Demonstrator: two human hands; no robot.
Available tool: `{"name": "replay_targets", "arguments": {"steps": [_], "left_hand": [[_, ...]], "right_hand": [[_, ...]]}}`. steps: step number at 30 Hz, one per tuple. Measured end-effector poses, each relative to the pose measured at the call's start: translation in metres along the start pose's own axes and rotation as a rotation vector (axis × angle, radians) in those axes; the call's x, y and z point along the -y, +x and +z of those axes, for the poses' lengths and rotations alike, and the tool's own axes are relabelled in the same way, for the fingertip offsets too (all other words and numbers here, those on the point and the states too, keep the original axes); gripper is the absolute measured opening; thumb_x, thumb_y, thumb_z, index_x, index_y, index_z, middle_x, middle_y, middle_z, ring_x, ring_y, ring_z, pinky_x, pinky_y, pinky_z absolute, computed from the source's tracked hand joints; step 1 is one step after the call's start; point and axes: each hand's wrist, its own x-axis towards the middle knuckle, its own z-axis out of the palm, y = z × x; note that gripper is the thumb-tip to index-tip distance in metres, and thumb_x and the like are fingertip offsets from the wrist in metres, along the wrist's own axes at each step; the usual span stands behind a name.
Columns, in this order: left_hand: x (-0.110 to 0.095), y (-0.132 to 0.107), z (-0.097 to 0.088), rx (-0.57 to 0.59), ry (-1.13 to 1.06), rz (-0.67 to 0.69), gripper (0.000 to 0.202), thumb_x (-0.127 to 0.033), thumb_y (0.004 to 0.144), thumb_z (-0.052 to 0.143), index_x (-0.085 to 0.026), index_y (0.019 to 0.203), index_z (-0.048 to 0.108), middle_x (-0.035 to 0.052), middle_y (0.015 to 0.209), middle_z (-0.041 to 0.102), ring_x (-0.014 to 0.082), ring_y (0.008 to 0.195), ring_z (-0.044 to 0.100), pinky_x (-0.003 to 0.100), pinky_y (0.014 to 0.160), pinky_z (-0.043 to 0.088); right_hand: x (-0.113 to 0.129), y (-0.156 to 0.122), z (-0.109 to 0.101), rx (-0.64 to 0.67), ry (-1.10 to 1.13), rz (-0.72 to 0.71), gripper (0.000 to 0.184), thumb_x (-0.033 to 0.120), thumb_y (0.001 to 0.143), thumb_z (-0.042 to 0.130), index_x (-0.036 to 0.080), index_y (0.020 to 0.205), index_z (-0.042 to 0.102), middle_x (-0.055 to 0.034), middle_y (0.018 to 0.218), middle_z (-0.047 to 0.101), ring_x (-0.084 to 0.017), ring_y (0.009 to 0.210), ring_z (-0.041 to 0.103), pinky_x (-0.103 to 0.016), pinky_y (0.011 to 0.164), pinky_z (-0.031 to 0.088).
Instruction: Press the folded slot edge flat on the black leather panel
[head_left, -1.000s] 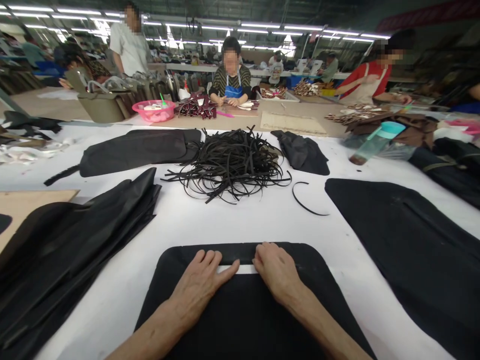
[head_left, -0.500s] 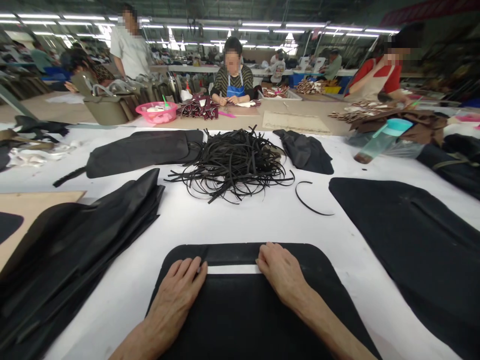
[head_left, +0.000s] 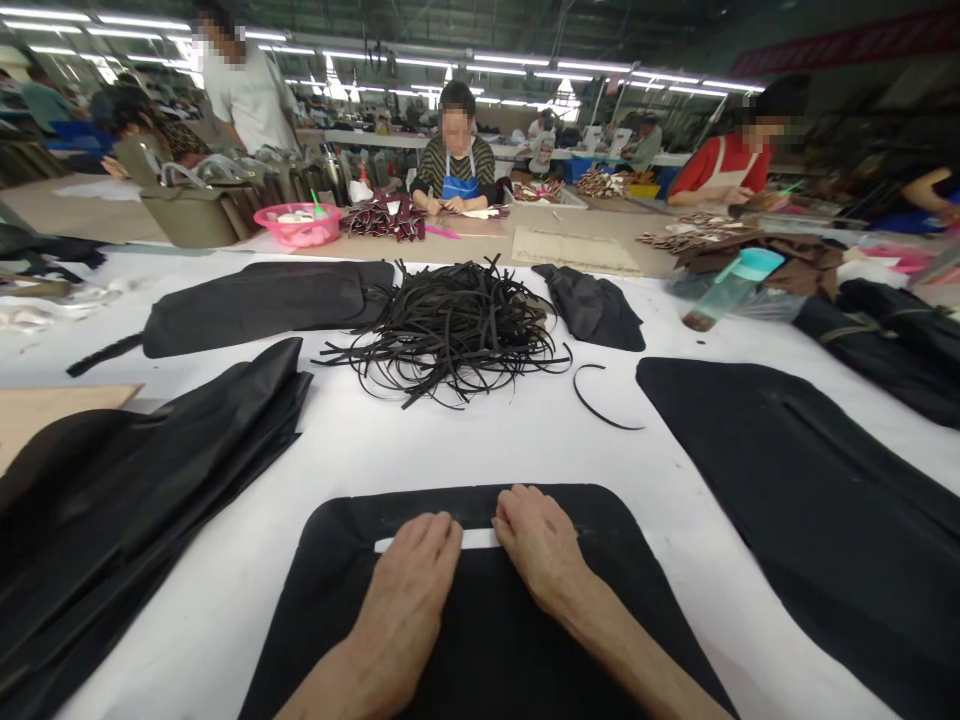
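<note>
In front of me lies a black sheet-material panel [head_left: 517, 650] with rounded corners, flat on the white-covered table. A narrow white band [head_left: 480, 539] crosses it near its far edge; whether it is a slot or a strip, I cannot tell. My left hand [head_left: 409, 595] lies over this band, its fingers close together and curled down at the panel. At the band's right part, my right hand [head_left: 541, 545] has its fingers bunched in a pinch on the panel. The fingertips of both hands are mostly hidden.
Beyond the panel is a tangled heap of thin black strips [head_left: 465, 325]. Black pieces [head_left: 150, 480] lie to the left, another black panel [head_left: 795, 450] to the right. A bottle with a turquoise lid [head_left: 724, 290] leans at the back right. Co-workers sit and stand across the table.
My left hand has moved right along the white band, closer to my right hand, uncovering the band's left end. My right hand stays at the right part. The view has shifted slightly.
</note>
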Motion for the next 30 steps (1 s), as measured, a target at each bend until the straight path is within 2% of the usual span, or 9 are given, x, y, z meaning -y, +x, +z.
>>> {"name": "replay_targets", "arguments": {"steps": [2, 4, 6, 8, 10, 15, 19, 25, 30], "left_hand": [[-0.016, 0.01, 0.01, 0.056, -0.019, 0.07, 0.049, 0.005, 0.073, 0.039, -0.009, 0.117, 0.054, 0.0117, 0.114, 0.06, 0.0236, 0.103, 0.055, 0.038, 0.091, 0.046], [-0.025, 0.016, 0.015, 0.079, 0.007, 0.07, 0.048, 0.005, 0.073, 0.04, -0.007, 0.118, 0.052, 0.0121, 0.115, 0.059, 0.0239, 0.103, 0.054, 0.039, 0.092, 0.046], [-0.027, 0.017, 0.015, 0.084, 0.028, 0.057, 0.05, 0.005, 0.074, 0.04, -0.008, 0.12, 0.051, 0.011, 0.118, 0.058, 0.0234, 0.104, 0.054, 0.038, 0.093, 0.045], [-0.026, 0.017, 0.012, 0.084, 0.037, 0.045, 0.05, 0.005, 0.074, 0.04, -0.011, 0.12, 0.052, 0.0091, 0.118, 0.058, 0.022, 0.104, 0.054, 0.035, 0.092, 0.046], [-0.025, 0.016, 0.01, 0.064, 0.06, 0.039, 0.05, 0.005, 0.074, 0.041, -0.012, 0.119, 0.054, 0.008, 0.116, 0.059, 0.0211, 0.103, 0.055, 0.033, 0.091, 0.047], [-0.03, 0.015, 0.018, -0.06, 0.152, 0.041, 0.046, 0.001, 0.073, 0.042, -0.011, 0.115, 0.058, 0.0082, 0.112, 0.062, 0.0222, 0.1, 0.056, 0.034, 0.09, 0.047], [-0.036, 0.017, 0.026, -0.172, 0.196, 0.087, 0.04, -0.005, 0.072, 0.044, -0.008, 0.106, 0.064, 0.011, 0.107, 0.064, 0.0258, 0.098, 0.056, 0.038, 0.089, 0.048], [-0.046, 0.021, 0.021, -0.085, 0.322, 0.103, 0.043, -0.003, 0.067, 0.046, -0.001, 0.107, 0.062, 0.0178, 0.102, 0.061, 0.0276, 0.093, 0.054, 0.038, 0.084, 0.048], [-0.051, 0.022, 0.014, 0.001, 0.36, 0.077, 0.048, -0.002, 0.074, 0.047, -0.009, 0.122, 0.053, 0.0137, 0.098, 0.06, 0.0248, 0.09, 0.055, 0.038, 0.086, 0.046]], "right_hand": [[-0.002, 0.0, 0.0, 0.003, 0.017, -0.02, 0.012, 0.012, 0.083, 0.051, 0.019, 0.076, 0.058, -0.0032, 0.081, 0.06, -0.02, 0.078, 0.054, -0.03, 0.069, 0.037], [-0.008, -0.001, -0.001, 0.022, 0.049, -0.068, 0.011, 0.012, 0.083, 0.052, 0.02, 0.076, 0.057, -0.0016, 0.081, 0.059, -0.018, 0.079, 0.054, -0.029, 0.07, 0.038], [-0.02, -0.002, -0.003, 0.027, 0.145, -0.144, 0.012, 0.011, 0.081, 0.055, 0.021, 0.088, 0.056, -0.0004, 0.088, 0.059, -0.017, 0.084, 0.054, -0.026, 0.074, 0.04], [-0.035, -0.005, -0.005, 0.002, 0.258, -0.195, 0.032, 0.008, 0.079, 0.058, 0.021, 0.108, 0.051, -0.002, 0.097, 0.058, -0.017, 0.089, 0.054, -0.026, 0.079, 0.041], [-0.05, -0.009, -0.006, -0.027, 0.302, -0.208, 0.042, 0.007, 0.079, 0.058, 0.02, 0.117, 0.045, -0.0046, 0.101, 0.056, -0.019, 0.092, 0.052, -0.029, 0.082, 0.041], [-0.075, -0.02, -0.002, -0.042, 0.195, -0.221, 0.005, 0.015, 0.087, 0.054, 0.02, 0.089, 0.055, -0.0029, 0.091, 0.054, -0.018, 0.086, 0.05, -0.03, 0.077, 0.041], [-0.078, -0.024, 0.0, -0.046, 0.145, -0.212, 0.01, 0.018, 0.09, 0.051, 0.019, 0.081, 0.054, -0.002, 0.087, 0.054, -0.017, 0.082, 0.049, -0.029, 0.075, 0.039], [-0.064, -0.016, -0.018, 0.112, 0.07, -0.021, 0.012, 0.016, 0.089, 0.05, 0.019, 0.078, 0.056, -0.0013, 0.084, 0.058, -0.015, 0.079, 0.052, -0.025, 0.072, 0.037], [-0.055, -0.006, -0.026, 0.175, 0.032, 0.087, 0.014, 0.014, 0.086, 0.048, 0.016, 0.077, 0.059, -0.006, 0.084, 0.062, -0.019, 0.077, 0.056, -0.028, 0.068, 0.037]]}}
